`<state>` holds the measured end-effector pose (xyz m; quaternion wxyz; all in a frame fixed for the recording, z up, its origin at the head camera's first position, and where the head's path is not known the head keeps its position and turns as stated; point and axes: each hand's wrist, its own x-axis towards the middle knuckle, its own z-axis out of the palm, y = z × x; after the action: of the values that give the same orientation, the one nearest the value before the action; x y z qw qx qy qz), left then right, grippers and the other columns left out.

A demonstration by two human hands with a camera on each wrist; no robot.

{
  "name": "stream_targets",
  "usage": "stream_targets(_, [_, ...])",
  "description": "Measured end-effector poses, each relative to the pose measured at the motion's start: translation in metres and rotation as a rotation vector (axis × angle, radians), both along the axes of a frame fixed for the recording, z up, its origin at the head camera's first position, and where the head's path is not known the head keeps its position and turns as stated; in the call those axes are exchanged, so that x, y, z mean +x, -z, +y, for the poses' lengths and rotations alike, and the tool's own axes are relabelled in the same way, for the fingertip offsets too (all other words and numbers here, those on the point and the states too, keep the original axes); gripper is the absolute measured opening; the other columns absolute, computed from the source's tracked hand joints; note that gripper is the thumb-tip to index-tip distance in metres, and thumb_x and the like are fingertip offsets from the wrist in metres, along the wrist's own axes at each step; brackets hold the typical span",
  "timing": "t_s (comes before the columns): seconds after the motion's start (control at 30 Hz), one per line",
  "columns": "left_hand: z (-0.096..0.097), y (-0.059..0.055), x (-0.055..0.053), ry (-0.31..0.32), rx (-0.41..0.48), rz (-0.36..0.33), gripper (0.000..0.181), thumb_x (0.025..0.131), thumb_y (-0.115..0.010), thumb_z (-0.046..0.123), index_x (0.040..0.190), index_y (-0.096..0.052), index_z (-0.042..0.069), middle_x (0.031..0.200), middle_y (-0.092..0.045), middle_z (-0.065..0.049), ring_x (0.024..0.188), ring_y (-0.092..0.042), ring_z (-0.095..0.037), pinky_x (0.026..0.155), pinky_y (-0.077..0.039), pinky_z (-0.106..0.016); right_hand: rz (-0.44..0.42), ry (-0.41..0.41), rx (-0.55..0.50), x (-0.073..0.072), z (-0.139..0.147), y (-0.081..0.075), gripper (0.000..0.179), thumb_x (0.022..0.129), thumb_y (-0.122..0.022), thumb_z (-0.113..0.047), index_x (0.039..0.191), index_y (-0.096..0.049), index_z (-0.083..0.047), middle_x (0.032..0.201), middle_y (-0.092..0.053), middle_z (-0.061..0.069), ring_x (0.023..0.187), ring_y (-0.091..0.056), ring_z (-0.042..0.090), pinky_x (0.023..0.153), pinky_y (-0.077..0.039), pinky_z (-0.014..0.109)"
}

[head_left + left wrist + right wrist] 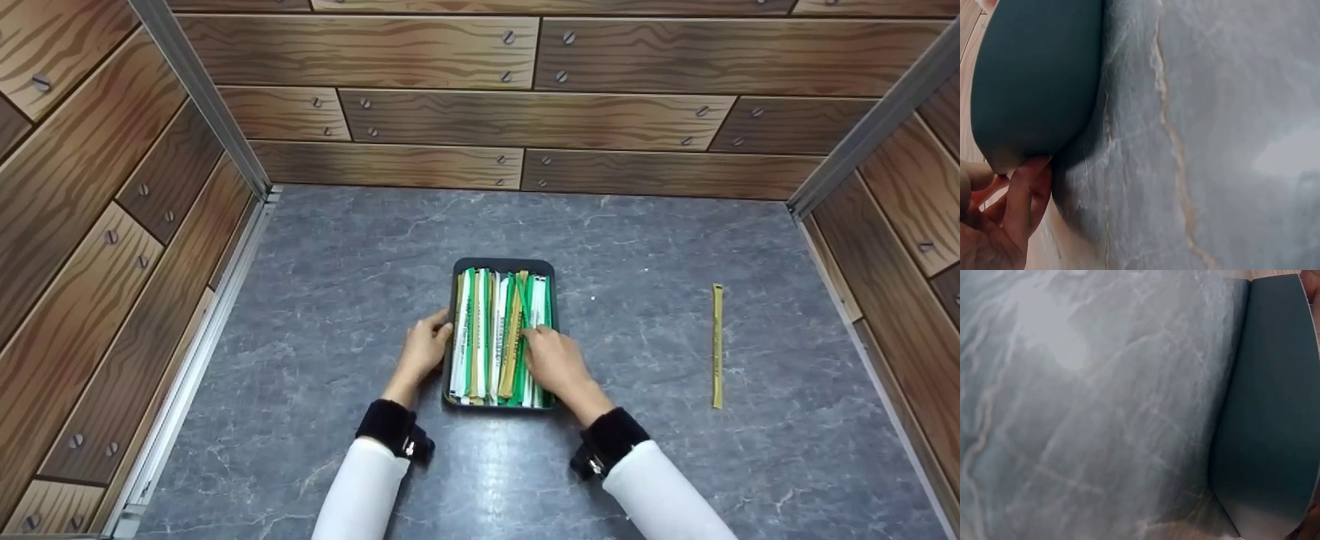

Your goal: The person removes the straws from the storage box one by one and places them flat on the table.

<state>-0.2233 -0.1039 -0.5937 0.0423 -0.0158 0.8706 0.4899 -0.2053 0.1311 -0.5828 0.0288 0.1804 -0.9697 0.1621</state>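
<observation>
A dark rectangular tray (504,263) holds several long, narrow stick packets (480,330) in green, white and gold, lying lengthwise. My left hand (425,347) grips the tray's left side; in the left wrist view its fingers (1019,194) pinch the tray wall (1039,73) near a corner. Over the tray's right side, my right hand (556,362) has curled fingers among the packets, pinching a slanted green one whose lower end they cover. The right wrist view shows mostly the outer tray wall (1266,405), with only slivers of fingers beyond its edge.
A single gold stick packet (718,345) lies apart on the grey marbled surface (645,247), to the right of the tray. Wood-patterned walls (435,116) enclose the back and both sides, with metal strips (199,82) at the corners.
</observation>
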Motion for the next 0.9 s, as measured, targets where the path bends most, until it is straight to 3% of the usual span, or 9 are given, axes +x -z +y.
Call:
stream_targets(0.17, [-0.002,0.0,-0.001,0.001,0.047,-0.027,0.041,0.101,-0.054,0.013,0.141,-0.053,0.006,0.116,-0.067,-0.019,0.106,-0.063,-0.03,0.091,-0.049,-0.043,-0.102,0.071,-0.217,0.0,0.003,-0.008,0.033,0.087,-0.06,0.001,0.12,-0.068,0.001,0.11,-0.067,0.018,0.088,-0.066,0.028,0.07,-0.056,0.039])
stream_targets(0.3, [-0.002,0.001,-0.001,-0.008,0.063,-0.017,0.041,0.1,-0.056,0.011,0.14,-0.054,0.005,0.11,-0.068,-0.018,0.102,-0.064,-0.029,0.089,-0.05,-0.043,-0.145,0.112,-0.4,-0.003,0.011,-0.014,0.034,0.088,-0.063,0.001,0.121,-0.066,0.002,0.101,-0.069,0.015,0.071,-0.062,0.019,0.063,-0.054,0.035])
stream_targets(0.4, [-0.002,0.0,-0.001,-0.018,0.071,-0.015,0.041,0.099,-0.057,0.01,0.14,-0.054,0.004,0.107,-0.069,-0.018,0.1,-0.065,-0.029,0.088,-0.051,-0.041,-0.127,0.142,-0.517,-0.004,0.023,-0.019,0.038,0.085,-0.066,0.004,0.122,-0.065,0.004,0.088,-0.067,0.012,0.062,-0.058,0.016,0.056,-0.051,0.032])
stream_targets(0.5, [-0.001,-0.001,-0.001,-0.031,0.071,-0.028,0.041,0.099,-0.058,0.011,0.139,-0.055,0.006,0.106,-0.069,-0.017,0.098,-0.066,-0.028,0.086,-0.052,-0.041,-0.086,0.193,-0.586,-0.003,0.04,-0.024,0.045,0.082,-0.068,0.007,0.127,-0.061,0.004,0.086,-0.066,0.013,0.062,-0.06,0.018,0.056,-0.052,0.031])
stream_targets(0.67, [0.001,0.0,-0.001,-0.038,0.055,-0.019,0.041,0.098,-0.06,0.01,0.138,-0.057,0.005,0.104,-0.07,-0.017,0.095,-0.067,-0.029,0.087,-0.052,-0.041,-0.043,0.32,-0.537,-0.002,0.077,-0.021,0.052,0.084,-0.068,0.006,0.134,-0.053,0.006,0.093,-0.066,0.02,0.069,-0.064,0.029,0.061,-0.054,0.04])
stream_targets(0.9, [0.001,0.0,-0.002,-0.04,0.039,-0.023,0.041,0.098,-0.06,0.011,0.138,-0.057,0.006,0.102,-0.07,-0.015,0.095,-0.066,-0.027,0.088,-0.052,-0.041,-0.137,0.473,-0.307,0.002,0.143,-0.015,0.049,0.091,-0.061,-0.004,0.139,-0.052,0.003,0.107,-0.067,0.025,0.084,-0.064,0.036,0.068,-0.052,0.046])
